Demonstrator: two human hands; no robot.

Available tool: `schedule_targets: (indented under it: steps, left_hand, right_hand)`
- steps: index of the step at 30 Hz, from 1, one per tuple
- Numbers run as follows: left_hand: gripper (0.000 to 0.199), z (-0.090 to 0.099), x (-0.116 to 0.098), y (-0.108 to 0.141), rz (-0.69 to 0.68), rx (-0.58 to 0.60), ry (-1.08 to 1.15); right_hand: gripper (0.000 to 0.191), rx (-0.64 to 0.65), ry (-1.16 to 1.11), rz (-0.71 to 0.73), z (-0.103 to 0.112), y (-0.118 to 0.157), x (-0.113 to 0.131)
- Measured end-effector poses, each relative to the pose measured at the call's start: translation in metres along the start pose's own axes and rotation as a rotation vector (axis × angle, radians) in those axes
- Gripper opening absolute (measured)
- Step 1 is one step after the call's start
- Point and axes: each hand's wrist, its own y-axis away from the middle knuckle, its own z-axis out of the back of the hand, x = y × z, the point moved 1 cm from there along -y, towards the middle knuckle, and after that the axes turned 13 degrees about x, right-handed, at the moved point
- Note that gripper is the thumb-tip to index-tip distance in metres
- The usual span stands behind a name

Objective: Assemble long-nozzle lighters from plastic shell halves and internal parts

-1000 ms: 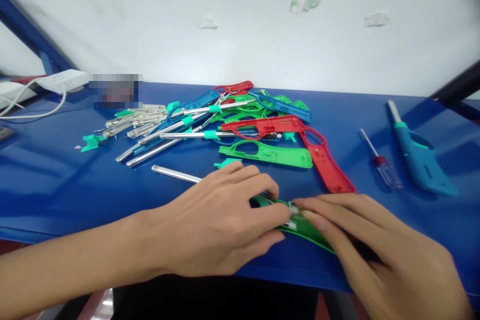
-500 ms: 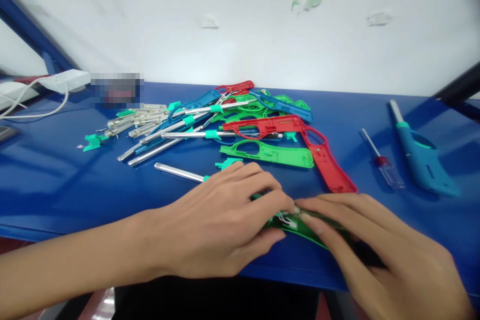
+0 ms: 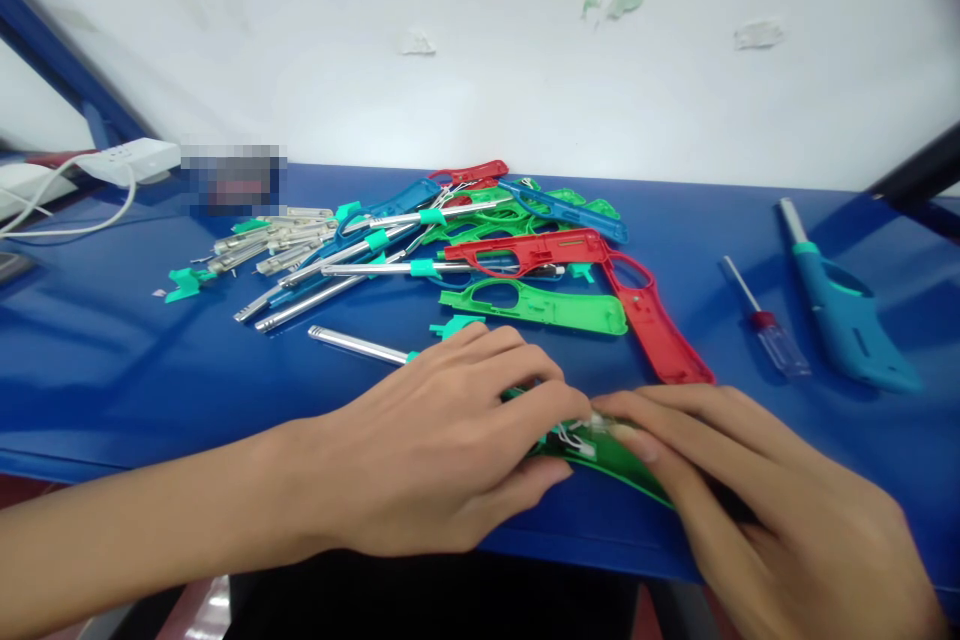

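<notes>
So the green lighter shell [image 3: 626, 470] is at the blue table's [image 3: 187, 380] front edge, left hand [image 3: 450, 440] curled around its front end, right hand [image 3: 780, 500] pinching a small clear part over it. Lighter halves [image 3: 532, 310] and metal tubes [image 3: 360, 345] are piled just behind, screwdriver [image 3: 776, 340] off right, power strip [image 3: 135, 160] far left, scuffed white wall [image 3: 495, 70] behind.

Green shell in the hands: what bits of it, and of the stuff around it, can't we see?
All in the head view:
- Green shell: both ends, covered by the left hand and right hand.
- Small pale part: its shape, mostly hidden by fingertips.
- Loose metal tube: its right end, behind the left hand.
- Pixelated thing: blurred by big squares.
- Dark thing: cut off by the left edge.
</notes>
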Motion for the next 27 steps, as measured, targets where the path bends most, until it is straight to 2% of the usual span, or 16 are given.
schedule_targets:
  steps: [27]
  left_hand:
    - [0.02,-0.0005,0.0024,-0.0001,-0.05,0.0,-0.054]
  right_hand:
    - [0.03,0.001,-0.09,-0.034,-0.0007,0.0087,-0.0048]
